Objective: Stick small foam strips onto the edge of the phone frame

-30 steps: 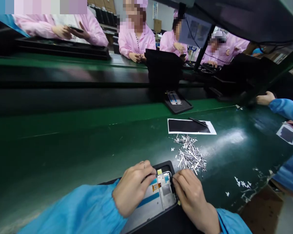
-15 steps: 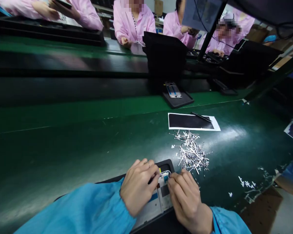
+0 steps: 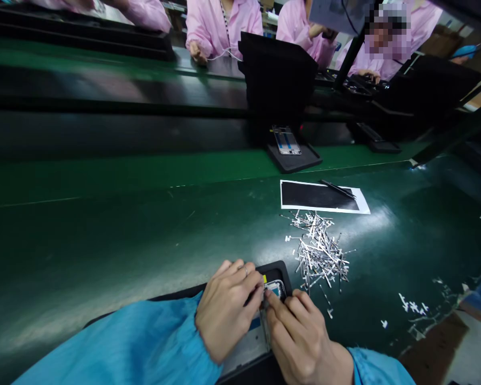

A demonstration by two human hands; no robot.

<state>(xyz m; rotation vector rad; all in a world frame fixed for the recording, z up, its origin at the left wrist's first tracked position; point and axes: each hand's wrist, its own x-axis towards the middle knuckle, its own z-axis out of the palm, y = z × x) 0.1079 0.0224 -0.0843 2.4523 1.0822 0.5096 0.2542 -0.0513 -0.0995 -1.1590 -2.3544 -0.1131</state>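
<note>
Since a second ago: right hand (image 3: 300,337) sliding leftward to meet the left hand (image 3: 227,310) over the top end of the phone frame (image 3: 260,315), now covering most of what was showing. View tilting downward too, pushing the far workers higher.

Lying at 6 o'clock in the view, on a black tray (image 3: 278,270) on the dark green bench (image 3: 104,240): a flat, pale grey phone frame with a blue stripe, a small yellow tab and a shiny metal rim at its upper corner. Long axis running from about 7 o'clock to 1 o'clock, top end pointing toward 1 o'clock, away from the body.

Left fingers curling down and pressing on the frame's upper left edge, a ring showing on one. Right fingers bending closed, tips pinching at the frame's top corner; whether a small part is sitting between them, cannot tell.

Sitting at 1 o'clock from the hands, just beside the tray: a heap of small silvery strips (image 3: 318,251). Lying farther out at 1 o'clock: a black sheet on white backing (image 3: 323,196) with tweezers (image 3: 337,188) resting across it. Beyond that, at 12 o'clock: a second tray with another phone frame (image 3: 286,140). Sitting along the far side: people in pink coats (image 3: 224,21).
</note>
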